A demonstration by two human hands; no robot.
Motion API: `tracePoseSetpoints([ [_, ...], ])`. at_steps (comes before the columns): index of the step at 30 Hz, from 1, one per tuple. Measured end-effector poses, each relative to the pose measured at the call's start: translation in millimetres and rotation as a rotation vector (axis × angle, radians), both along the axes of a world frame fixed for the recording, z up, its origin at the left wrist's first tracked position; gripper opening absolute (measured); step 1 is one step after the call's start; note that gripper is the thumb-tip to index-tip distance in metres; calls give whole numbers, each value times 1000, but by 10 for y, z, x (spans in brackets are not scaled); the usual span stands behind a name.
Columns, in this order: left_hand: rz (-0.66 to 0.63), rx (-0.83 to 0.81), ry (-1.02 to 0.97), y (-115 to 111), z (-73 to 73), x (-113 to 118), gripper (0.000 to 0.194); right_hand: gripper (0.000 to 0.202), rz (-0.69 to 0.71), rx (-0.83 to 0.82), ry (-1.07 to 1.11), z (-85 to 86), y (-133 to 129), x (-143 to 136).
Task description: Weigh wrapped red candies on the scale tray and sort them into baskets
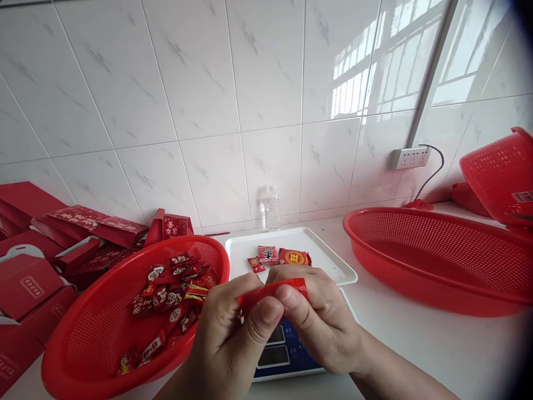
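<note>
Between my two hands is a small red candy packet [296, 285], raised over the front of a digital scale [297, 361]. My left hand [237, 328] pinches its left part, fingers curled and thumb on top. At its right end my right hand [322, 316] grips it the same way, the two thumbs meeting in the middle. Behind my hands, the scale's white tray [328, 261] bears a few red wrapped snacks [295, 256]. The scale's display and keys are partly hidden by my hands.
To the left, a red plastic basket [79, 333] holds many wrapped candies [170, 289]. Red gift boxes [33, 283] pile up beyond it. Another red basket [416, 294] stands at right, below a tilted one [495, 172]. A clear bottle [272, 208] and power strip [410, 158] are by the wall.
</note>
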State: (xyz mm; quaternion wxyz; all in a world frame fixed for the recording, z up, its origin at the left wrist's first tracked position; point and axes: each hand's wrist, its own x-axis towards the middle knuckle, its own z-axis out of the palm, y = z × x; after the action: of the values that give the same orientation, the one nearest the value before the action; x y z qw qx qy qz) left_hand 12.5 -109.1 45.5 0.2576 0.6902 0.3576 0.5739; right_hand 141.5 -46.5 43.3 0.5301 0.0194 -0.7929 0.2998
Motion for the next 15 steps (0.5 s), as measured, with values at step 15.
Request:
tracePoseSetpoints([
  [15, -53, -104, -45, 52, 25, -63, 20, 48, 98, -303, -156, 62, 79, 119],
])
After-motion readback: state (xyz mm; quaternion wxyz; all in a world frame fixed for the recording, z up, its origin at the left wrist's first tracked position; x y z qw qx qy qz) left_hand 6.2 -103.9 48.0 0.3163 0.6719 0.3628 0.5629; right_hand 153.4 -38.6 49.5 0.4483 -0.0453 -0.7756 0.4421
